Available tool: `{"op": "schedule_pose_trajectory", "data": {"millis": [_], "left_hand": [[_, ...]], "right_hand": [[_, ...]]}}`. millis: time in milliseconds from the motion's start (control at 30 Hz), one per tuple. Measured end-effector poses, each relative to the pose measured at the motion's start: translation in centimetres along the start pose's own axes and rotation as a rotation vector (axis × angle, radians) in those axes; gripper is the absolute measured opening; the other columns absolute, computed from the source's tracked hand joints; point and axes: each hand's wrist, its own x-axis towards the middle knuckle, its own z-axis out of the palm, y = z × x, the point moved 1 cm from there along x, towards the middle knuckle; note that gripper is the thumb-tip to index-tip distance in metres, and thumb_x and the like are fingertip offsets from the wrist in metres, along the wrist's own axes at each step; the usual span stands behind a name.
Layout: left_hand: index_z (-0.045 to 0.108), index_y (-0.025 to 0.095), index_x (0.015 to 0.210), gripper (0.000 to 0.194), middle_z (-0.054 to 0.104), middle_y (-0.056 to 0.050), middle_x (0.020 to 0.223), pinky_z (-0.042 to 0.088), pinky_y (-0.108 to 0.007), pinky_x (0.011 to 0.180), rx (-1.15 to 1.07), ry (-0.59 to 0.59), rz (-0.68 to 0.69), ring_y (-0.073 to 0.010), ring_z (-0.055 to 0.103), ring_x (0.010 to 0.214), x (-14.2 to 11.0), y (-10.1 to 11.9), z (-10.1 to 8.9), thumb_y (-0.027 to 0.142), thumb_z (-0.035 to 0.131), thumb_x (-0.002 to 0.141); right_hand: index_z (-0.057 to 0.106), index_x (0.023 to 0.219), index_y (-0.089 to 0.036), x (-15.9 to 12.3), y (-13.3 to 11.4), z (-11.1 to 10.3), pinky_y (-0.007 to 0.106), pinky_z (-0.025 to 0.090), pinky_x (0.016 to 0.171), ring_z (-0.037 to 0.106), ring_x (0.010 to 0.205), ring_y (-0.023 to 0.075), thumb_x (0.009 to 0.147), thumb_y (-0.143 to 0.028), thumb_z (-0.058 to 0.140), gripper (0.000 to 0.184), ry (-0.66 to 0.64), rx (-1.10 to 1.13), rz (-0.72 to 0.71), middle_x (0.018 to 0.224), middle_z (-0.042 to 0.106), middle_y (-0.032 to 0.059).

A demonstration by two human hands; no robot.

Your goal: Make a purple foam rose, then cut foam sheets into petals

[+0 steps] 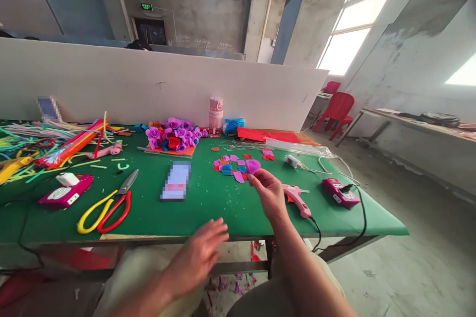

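Between the fingertips of my right hand [268,192] is a purple petal [253,166], held just over the green table [219,213]. Around it on the tabletop lie loose petals [238,177] in purple, red and blue. My left hand [206,250] hangs near the table's front edge, slightly blurred, its fingers stretched out with nothing in them. A pink hot glue gun [296,198] rests right of my right hand. Farther back on the left sits a bunch of purple, red and blue flowers [174,133].
Scissors [118,203] with yellow and red handles lie at left, near a phone [176,181]. Colourful pipe cleaners [70,143] pile up behind them. A pink bottle [215,118] stands by the white divider [163,84]. Corded magenta power strips [340,193] sit on both sides.
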Motion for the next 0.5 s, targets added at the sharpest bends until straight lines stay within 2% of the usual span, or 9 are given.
{"op": "schedule_pose_trajectory", "data": {"millis": [67, 133, 233, 300, 367, 400, 433, 467, 500], "left_hand": [[0.068, 0.032, 0.114, 0.032, 0.071, -0.005, 0.113, 0.051, -0.032, 0.090, 0.030, -0.125, 0.083, -0.0231, 0.065, 0.103, -2.0, 1.6, 0.2, 0.021, 0.058, 0.085], [0.073, 0.032, 0.101, 0.025, 0.075, -0.004, 0.091, 0.053, -0.030, 0.077, 0.066, -0.179, 0.097, -0.0216, 0.069, 0.084, -3.0, 3.1, -0.1, 0.021, 0.057, 0.086], [0.070, 0.032, 0.109, 0.034, 0.074, -0.004, 0.100, 0.051, -0.032, 0.081, 0.090, -0.157, 0.065, -0.0220, 0.068, 0.089, -2.7, 4.0, -0.8, 0.015, 0.051, 0.087], [0.071, 0.031, 0.106, 0.031, 0.075, -0.004, 0.093, 0.050, -0.031, 0.078, 0.098, -0.110, 0.031, -0.0212, 0.067, 0.083, -1.6, 3.6, -1.0, 0.016, 0.052, 0.086], [0.074, 0.029, 0.089, 0.021, 0.072, -0.003, 0.071, 0.048, -0.032, 0.072, 0.144, -0.022, -0.009, -0.0205, 0.063, 0.069, 0.2, 3.0, -1.3, 0.020, 0.055, 0.086], [0.074, 0.028, 0.084, 0.021, 0.071, -0.003, 0.069, 0.046, -0.033, 0.072, 0.168, 0.044, -0.030, -0.0209, 0.062, 0.070, 1.4, 2.6, -1.5, 0.020, 0.055, 0.085], [0.074, 0.028, 0.086, 0.022, 0.072, -0.004, 0.075, 0.045, -0.033, 0.073, 0.167, 0.113, -0.045, -0.0213, 0.062, 0.073, 2.6, 2.3, -1.7, 0.017, 0.054, 0.085], [0.072, 0.028, 0.096, 0.029, 0.073, -0.004, 0.090, 0.045, -0.034, 0.077, 0.129, 0.164, -0.069, -0.0212, 0.062, 0.079, 3.9, 2.1, -2.0, 0.012, 0.052, 0.083], [0.069, 0.028, 0.103, 0.034, 0.071, -0.004, 0.100, 0.045, -0.033, 0.076, 0.061, 0.206, -0.107, -0.0192, 0.061, 0.076, 5.3, 1.9, -2.2, 0.009, 0.054, 0.079]], "right_hand": [[0.066, 0.084, -0.019, -0.2, -0.4, -0.3, 0.029, 0.047, 0.067, 0.058, 0.069, 0.0162, 0.074, -0.042, 0.069, 0.025, 0.023, -0.003, -0.010, 0.078, 0.067, 0.0024], [0.066, 0.085, -0.020, -0.3, -0.5, -0.2, 0.030, 0.048, 0.069, 0.060, 0.071, 0.0173, 0.075, -0.044, 0.068, 0.026, 0.025, -0.009, -0.027, 0.080, 0.068, 0.0035], [0.065, 0.085, -0.020, -0.5, 0.2, 0.3, 0.031, 0.050, 0.071, 0.061, 0.074, 0.0188, 0.077, -0.044, 0.066, 0.025, 0.010, -0.038, -0.062, 0.082, 0.068, 0.0045], [0.065, 0.090, -0.021, -0.6, 0.7, 0.7, 0.032, 0.050, 0.072, 0.062, 0.076, 0.0195, 0.079, -0.043, 0.065, 0.025, -0.004, -0.077, -0.092, 0.083, 0.068, 0.0050], [0.065, 0.095, -0.021, -0.8, 1.0, 1.2, 0.033, 0.051, 0.073, 0.062, 0.077, 0.0196, 0.080, -0.040, 0.065, 0.025, -0.022, -0.129, -0.124, 0.086, 0.068, 0.0052], [0.066, 0.097, -0.020, -0.9, 1.0, 1.3, 0.033, 0.051, 0.074, 0.062, 0.077, 0.0195, 0.080, -0.038, 0.064, 0.024, -0.026, -0.156, -0.142, 0.086, 0.069, 0.0051], [0.066, 0.097, -0.020, -0.9, 1.0, 1.4, 0.033, 0.050, 0.074, 0.062, 0.077, 0.0192, 0.081, -0.037, 0.064, 0.023, -0.027, -0.182, -0.161, 0.087, 0.069, 0.0048], [0.066, 0.097, -0.020, -0.9, 0.9, 1.4, 0.033, 0.050, 0.074, 0.062, 0.076, 0.0189, 0.082, -0.036, 0.063, 0.022, -0.024, -0.203, -0.179, 0.086, 0.068, 0.0044], [0.066, 0.097, -0.020, -0.8, 0.8, 1.4, 0.033, 0.050, 0.074, 0.062, 0.076, 0.0187, 0.082, -0.035, 0.063, 0.021, -0.016, -0.220, -0.196, 0.085, 0.068, 0.0041]]}}
